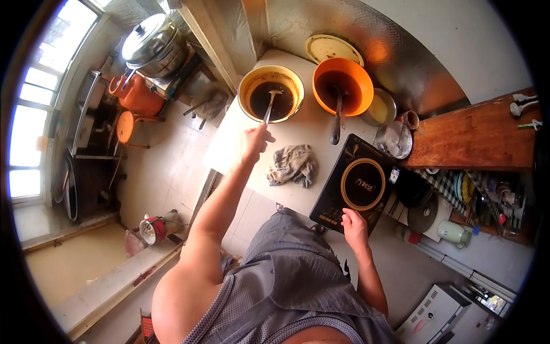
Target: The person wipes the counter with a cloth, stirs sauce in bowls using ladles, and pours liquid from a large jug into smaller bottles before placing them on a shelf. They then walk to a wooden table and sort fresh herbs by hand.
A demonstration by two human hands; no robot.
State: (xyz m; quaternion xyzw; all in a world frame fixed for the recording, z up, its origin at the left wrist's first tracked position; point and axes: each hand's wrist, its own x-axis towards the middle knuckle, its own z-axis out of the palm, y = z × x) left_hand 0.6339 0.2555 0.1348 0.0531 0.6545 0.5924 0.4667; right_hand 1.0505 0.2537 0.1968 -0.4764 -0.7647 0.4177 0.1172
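Note:
My left hand [256, 141] is closed on the handle of a metal spoon [270, 106], whose head rests in dark liquid inside a yellow-rimmed bowl [243, 94]. Right of that bowl stands an orange bowl [366, 80] of reddish-brown liquid, with a dark-handled ladle [336, 129] leaning in it. My right hand [355, 227] is held, fingers curled, at the near edge of a black induction cooker [375, 155]; whether it touches the panel or holds anything is unclear. A crumpled grey cloth [293, 165] lies on the white table [229, 137] between the bowls and me.
Behind the orange bowl is a pale yellow lid [334, 48]. Metal pots [396, 140] stand beside the cooker, near a wooden shelf [464, 137]. A large steamer pot [152, 46] and an orange container [137, 96] are at the upper left. A white appliance [435, 315] is at the lower right.

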